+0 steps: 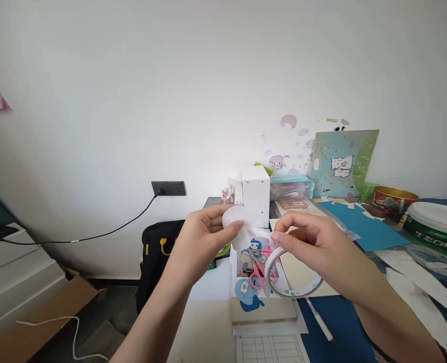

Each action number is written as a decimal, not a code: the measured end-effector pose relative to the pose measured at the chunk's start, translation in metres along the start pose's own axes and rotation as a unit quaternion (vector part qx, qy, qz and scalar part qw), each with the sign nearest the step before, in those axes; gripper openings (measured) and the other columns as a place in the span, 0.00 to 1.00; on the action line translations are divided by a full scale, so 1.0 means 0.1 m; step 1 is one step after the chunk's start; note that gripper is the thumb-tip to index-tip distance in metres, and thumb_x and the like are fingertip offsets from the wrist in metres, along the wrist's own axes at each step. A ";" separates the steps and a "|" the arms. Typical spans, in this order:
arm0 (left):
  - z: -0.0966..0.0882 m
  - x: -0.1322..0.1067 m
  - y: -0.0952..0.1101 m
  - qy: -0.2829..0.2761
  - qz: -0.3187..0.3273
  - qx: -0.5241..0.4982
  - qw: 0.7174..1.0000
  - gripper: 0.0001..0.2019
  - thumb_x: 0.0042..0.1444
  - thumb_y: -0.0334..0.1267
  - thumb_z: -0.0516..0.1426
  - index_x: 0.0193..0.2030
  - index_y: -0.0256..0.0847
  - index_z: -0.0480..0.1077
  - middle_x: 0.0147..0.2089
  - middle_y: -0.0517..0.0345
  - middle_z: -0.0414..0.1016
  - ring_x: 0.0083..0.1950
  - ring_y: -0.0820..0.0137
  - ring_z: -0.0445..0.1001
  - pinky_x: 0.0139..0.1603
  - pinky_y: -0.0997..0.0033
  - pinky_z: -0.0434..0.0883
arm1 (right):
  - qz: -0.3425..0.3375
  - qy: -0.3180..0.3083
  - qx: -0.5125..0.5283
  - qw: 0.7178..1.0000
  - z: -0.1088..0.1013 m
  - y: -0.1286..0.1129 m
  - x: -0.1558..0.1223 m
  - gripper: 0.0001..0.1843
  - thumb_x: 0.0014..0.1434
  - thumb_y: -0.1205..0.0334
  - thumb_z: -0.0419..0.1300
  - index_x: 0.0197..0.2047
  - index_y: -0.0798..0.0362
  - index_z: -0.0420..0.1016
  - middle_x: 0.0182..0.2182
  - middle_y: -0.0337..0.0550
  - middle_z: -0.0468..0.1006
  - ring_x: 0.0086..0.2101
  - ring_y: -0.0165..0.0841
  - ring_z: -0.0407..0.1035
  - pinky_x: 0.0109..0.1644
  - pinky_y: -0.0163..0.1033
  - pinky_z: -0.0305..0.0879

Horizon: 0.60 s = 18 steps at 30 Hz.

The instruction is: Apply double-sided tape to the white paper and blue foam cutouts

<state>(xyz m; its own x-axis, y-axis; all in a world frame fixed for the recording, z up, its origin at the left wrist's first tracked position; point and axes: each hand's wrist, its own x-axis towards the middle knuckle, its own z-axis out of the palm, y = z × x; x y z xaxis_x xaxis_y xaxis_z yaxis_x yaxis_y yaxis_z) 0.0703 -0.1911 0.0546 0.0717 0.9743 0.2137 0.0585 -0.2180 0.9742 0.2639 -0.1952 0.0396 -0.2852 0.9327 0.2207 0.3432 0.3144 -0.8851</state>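
My left hand (pixel 204 239) is closed on a white paper cutout (pixel 234 216) with a rounded edge, pinched between thumb and fingers. To its right, my right hand (pixel 314 239) is closed on a roll of white tape (pixel 299 292), which hangs below the thumb and fingertips. Whether a strip of tape runs between the hands is too faint to tell. Below them, pink-handled scissors (pixel 258 276) lie on a stack with printed cartoon pictures. A blue cartoon cutout or sticker (pixel 250 297) shows near the front of that stack.
A white pen (pixel 321 322) lies on the dark blue surface at right. Behind stand a white box (pixel 256 191) and a clear pencil case (pixel 291 187). Blue card (pixel 363 224), a red tin (pixel 393 201) and a green tub (pixel 435 227) are farther right. A black bag (pixel 155 267) is at left.
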 end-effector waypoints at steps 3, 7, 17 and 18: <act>0.01 -0.02 0.01 -0.001 0.000 0.003 1.000 0.12 0.50 0.37 0.62 0.41 0.37 0.77 0.31 0.54 0.81 0.30 0.70 0.77 0.29 0.76 0.72 | 0.004 -0.002 -0.003 1.000 0.04 0.01 0.02 0.14 0.60 0.49 0.55 0.30 0.49 0.68 0.23 0.36 0.66 0.21 0.27 0.57 0.21 0.33 0.51; 0.01 -0.01 0.02 -0.007 -0.005 -0.002 1.000 0.12 0.50 0.36 0.62 0.41 0.36 0.77 0.29 0.55 0.81 0.28 0.72 0.76 0.26 0.78 0.71 | -0.004 0.009 -0.009 1.000 0.07 0.01 0.05 0.14 0.60 0.50 0.55 0.28 0.50 0.67 0.23 0.35 0.65 0.22 0.27 0.58 0.22 0.33 0.52; 0.00 -0.02 0.00 -0.007 -0.007 -0.013 1.000 0.13 0.49 0.37 0.63 0.42 0.36 0.77 0.27 0.56 0.80 0.27 0.72 0.75 0.25 0.79 0.70 | 0.019 0.014 -0.015 1.000 0.06 0.00 0.03 0.14 0.60 0.49 0.55 0.29 0.50 0.67 0.24 0.35 0.66 0.21 0.26 0.58 0.22 0.33 0.52; 0.00 -0.02 0.00 -0.007 -0.007 -0.014 1.000 0.13 0.49 0.37 0.63 0.42 0.36 0.77 0.27 0.56 0.80 0.27 0.72 0.75 0.25 0.79 0.70 | 0.022 0.014 -0.016 1.000 0.06 0.00 0.03 0.14 0.60 0.49 0.55 0.29 0.50 0.67 0.24 0.35 0.66 0.21 0.26 0.58 0.22 0.33 0.52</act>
<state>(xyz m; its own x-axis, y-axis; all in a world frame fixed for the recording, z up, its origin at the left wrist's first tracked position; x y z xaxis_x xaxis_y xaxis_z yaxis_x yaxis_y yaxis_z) 0.0702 -0.1931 0.0546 0.0857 0.9764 0.1983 0.0316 -0.2016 0.9790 0.2578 -0.1932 0.0381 -0.2449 0.9501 0.1930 0.3838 0.2778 -0.8807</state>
